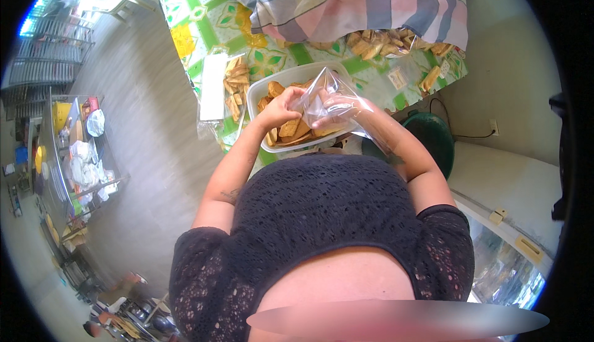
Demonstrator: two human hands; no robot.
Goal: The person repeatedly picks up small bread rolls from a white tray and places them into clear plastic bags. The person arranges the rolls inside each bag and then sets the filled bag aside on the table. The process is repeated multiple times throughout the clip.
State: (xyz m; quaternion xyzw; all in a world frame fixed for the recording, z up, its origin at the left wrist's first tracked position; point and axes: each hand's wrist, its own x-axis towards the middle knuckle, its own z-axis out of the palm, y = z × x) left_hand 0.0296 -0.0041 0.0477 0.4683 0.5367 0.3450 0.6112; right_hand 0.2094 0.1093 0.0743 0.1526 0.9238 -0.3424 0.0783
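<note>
A rectangular translucent plastic tub (pixel 252 103) holds a heap of brown fried slices (pixel 288 130) that look like chips. Over it, a clear plastic bag (pixel 324 83) is stretched between my two hands. My left hand (pixel 281 109) reaches in above the tub's left side and pinches the bag's edge between thumb and fingers. On the other side my right hand (pixel 339 108) grips the bag, with film lying across its fingers; glare blurs how far inside the bag they are. The bag's loose end trails along my right forearm. No slices can be made out in the bag.
Left of the tub lie a packed bag of chips (pixel 236 85) and a white flat strip (pixel 213 87). A checked cloth (pixel 346 8) covers part of the table, with bagged chips (pixel 383 43) at its edge. A dark green bin (pixel 433 134) stands at right, a wire rack (pixel 90 150) at left.
</note>
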